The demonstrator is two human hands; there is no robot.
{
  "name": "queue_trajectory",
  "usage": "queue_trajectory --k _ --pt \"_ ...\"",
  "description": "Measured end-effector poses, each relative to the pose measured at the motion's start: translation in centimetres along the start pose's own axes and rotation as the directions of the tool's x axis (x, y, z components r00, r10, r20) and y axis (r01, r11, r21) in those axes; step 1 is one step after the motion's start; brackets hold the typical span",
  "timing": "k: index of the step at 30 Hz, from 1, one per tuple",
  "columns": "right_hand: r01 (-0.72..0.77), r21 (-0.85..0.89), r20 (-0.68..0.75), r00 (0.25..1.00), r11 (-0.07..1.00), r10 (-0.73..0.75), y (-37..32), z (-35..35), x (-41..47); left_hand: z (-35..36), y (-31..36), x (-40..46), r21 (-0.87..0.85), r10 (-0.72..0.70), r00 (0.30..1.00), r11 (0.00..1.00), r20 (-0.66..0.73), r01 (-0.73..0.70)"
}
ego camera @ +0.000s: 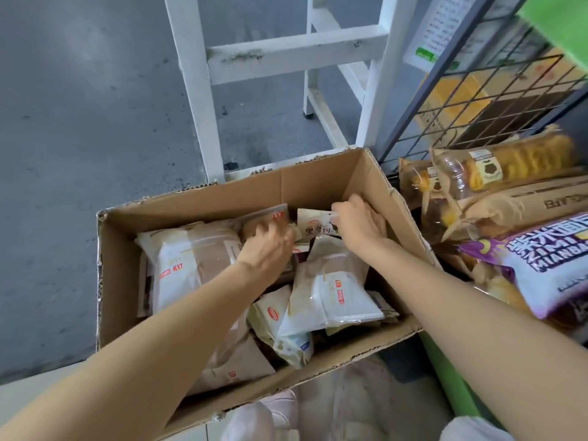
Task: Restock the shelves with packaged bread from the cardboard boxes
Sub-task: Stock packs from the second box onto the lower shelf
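Closest to the camera there's a bit of pale pink clothing (273, 412) at the bottom edge, and right past it the near wall of the open cardboard box (318, 361) sitting on the grey floor (63, 154). The box is stuffed with packaged bread, all jumbled and overlapping. On the left side of it lies a big white and tan bread pack (178, 259) with red "K17" lettering. The left hand (267, 246) is reaching down into the middle of the box, fingers curled around a brownish pack (254, 226) near the far wall, looks like a grip but it's a bit blurry. Just right of that, the right hand (359, 224) is pinching the top edge of a small cream bread packet (313, 226) with dark characters printed on it. Below the right wrist there's another white K17 pack (327, 294), lying tilted on top of the others. Behind the box stands a white metal frame (203, 90). Over on the right is a dark wire rack (496, 100), and beside the box the shelf holds clear bags of golden bread (509, 163), a tan paper-look loaf bag (525, 205) and a purple bread bag (541, 262) piled together
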State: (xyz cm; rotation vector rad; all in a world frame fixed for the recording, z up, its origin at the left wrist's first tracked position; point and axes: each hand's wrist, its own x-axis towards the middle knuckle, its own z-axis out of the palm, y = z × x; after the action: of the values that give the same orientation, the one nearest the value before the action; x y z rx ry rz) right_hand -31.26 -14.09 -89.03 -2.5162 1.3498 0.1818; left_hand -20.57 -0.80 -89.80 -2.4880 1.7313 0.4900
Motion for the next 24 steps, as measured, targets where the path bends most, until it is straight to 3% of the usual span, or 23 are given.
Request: queue_trajectory --k 2,6,11,15,19,22,24 --pt "-0.023 0.088 -0.017 1.0 0.996 0.024 0.0 -0.8 -0.7 -1.4 -0.4 -0.1 -0.179 -0.023 0.999 0.984 -0.036 0.016" --pt "0.022 0.261 -0.19 0.981 0.965 0.029 -0.1 -5.3 -3.6 -7.2 -0.1 -1.8 -0.475 -0.152 0.972 0.879 -0.179 0.05" --pt "0.113 0.33 -0.331 0.944 0.937 0.003 -0.2 -15.1 -9.5 -15.9 2.1 -6.2 -0.595 -0.268 0.94 0.798 -0.209 0.095" --pt "0.154 0.275 -0.479 0.878 0.949 -0.004 -0.1 -22.9 -16.2 -23.1 5.6 -11.1 -0.632 -0.269 0.914 0.775 -0.303 0.018" --pt "0.209 0.388 -0.632 0.769 0.898 0.095 1.0 -29.3 -22.0 -29.7 10.0 -15.6 -0.832 -0.249 0.916 0.536 -0.314 -0.14" --pt "0.234 0.554 -0.651 0.72 0.798 0.24 2.9 -33.3 -25.5 -33.7 14.6 -18.4 -0.907 -0.199 0.935 0.365 -0.294 -0.207" --pt "0.227 0.616 -0.653 0.683 0.754 0.327 4.6 -35.4 -27.4 -35.7 17.9 -19.8 -0.919 -0.147 0.943 0.312 -0.298 -0.242"
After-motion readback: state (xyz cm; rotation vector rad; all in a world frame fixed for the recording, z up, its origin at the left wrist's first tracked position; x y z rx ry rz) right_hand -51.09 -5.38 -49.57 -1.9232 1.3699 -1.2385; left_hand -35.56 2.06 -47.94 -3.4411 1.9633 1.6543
